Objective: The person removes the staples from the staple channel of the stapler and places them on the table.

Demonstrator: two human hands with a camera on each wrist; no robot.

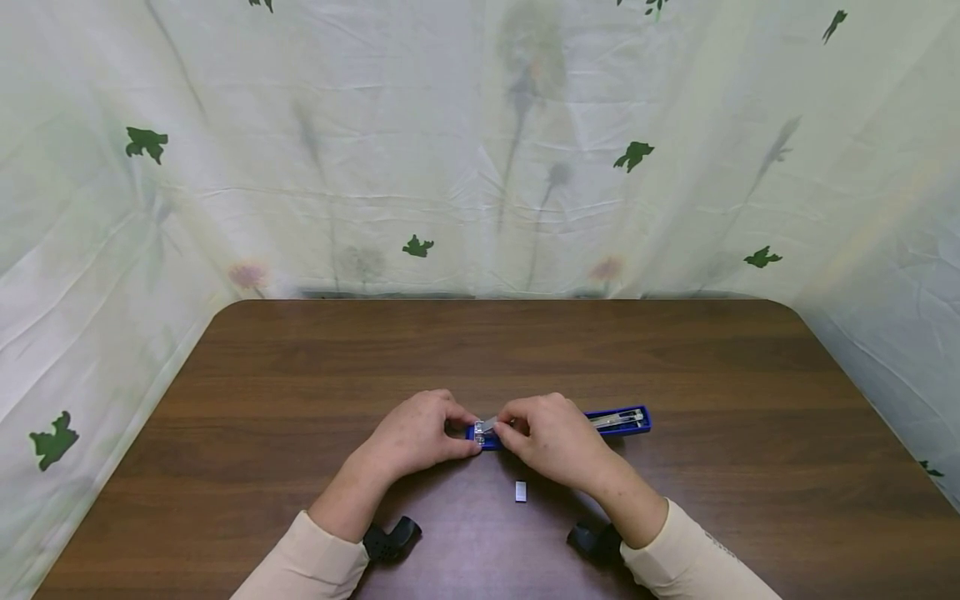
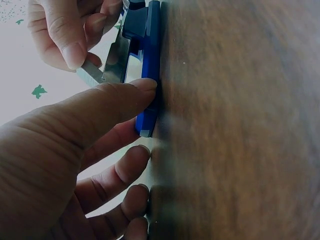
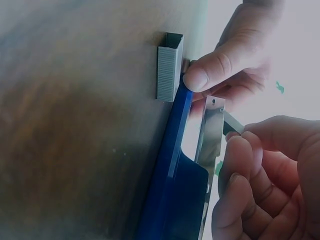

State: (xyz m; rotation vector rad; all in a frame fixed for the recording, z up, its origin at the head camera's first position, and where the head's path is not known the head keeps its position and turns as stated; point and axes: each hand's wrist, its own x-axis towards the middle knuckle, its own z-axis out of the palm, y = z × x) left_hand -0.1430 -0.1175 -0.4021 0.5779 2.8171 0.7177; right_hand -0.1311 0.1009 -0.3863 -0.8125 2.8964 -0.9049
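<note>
A blue stapler point(image 1: 626, 428) lies opened out on the table, its metal magazine point(image 3: 210, 132) exposed. My left hand point(image 1: 420, 432) grips one end of its base, with the thumb on the near side and a finger on the far side. Between thumb and fingertips my right hand point(image 1: 557, 440) pinches a short grey strip of staples point(image 2: 89, 73). That strip is tilted, its free end right at the magazine, as the right wrist view also shows. A second staple strip point(image 1: 521, 492) rests on the table on the near side of the stapler.
The brown wooden table point(image 1: 337, 358) reaches to a pale curtain point(image 1: 465, 167) with green leaf-like marks at its back and sides. Black wrist-worn devices point(image 1: 393, 540) sit below both hands, by the cream sleeves point(image 1: 318, 554).
</note>
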